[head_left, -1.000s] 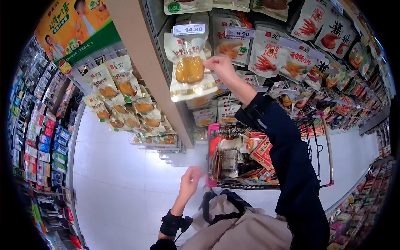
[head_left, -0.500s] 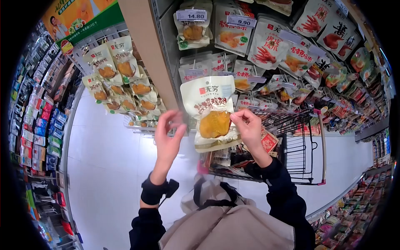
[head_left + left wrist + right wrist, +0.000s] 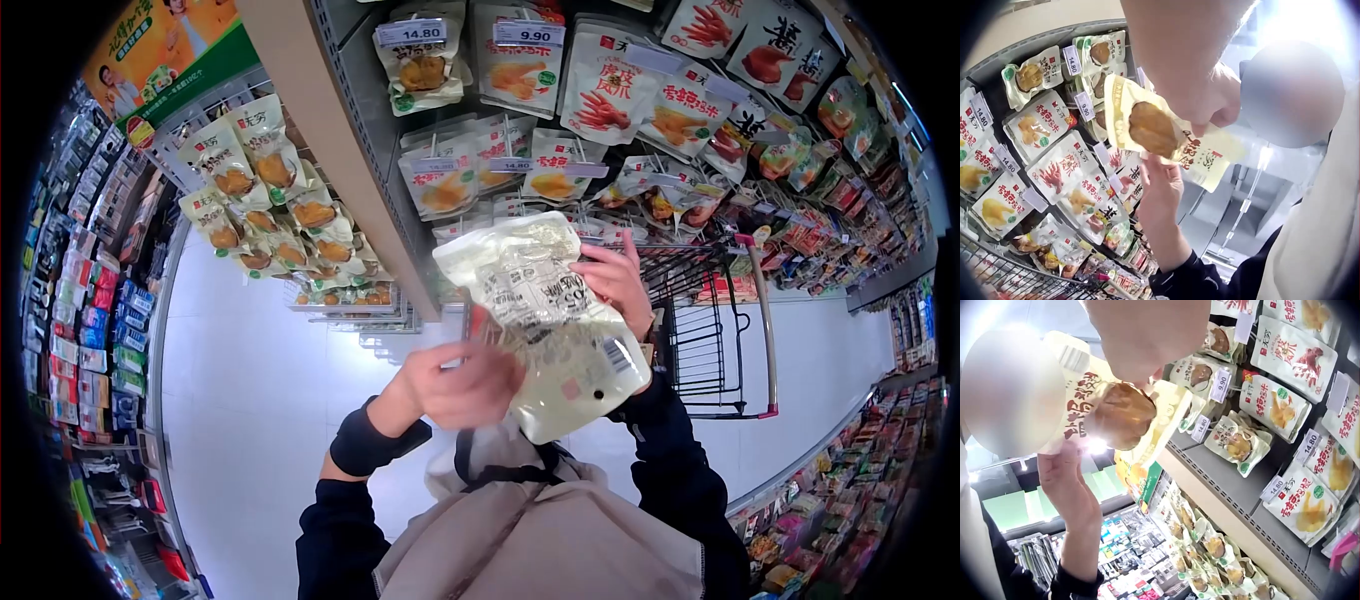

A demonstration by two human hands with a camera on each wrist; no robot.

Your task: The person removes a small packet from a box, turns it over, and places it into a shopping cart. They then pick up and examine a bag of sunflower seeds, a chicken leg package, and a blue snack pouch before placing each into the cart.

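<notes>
My left hand (image 3: 465, 386) is blurred at the near-left edge; can't tell if it's gripping. Cream meat-snack pouch (image 3: 560, 325) between hands, printed back up. Right hand (image 3: 617, 285) grips its right edge, presumably keeping print uncovered.

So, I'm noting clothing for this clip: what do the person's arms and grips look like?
The left sleeve and right sleeve are very dark, near black, with a small pale mark near the right cuff. A wide black band circles the left wrist. The left grip and right grip wear no gloves.
</notes>
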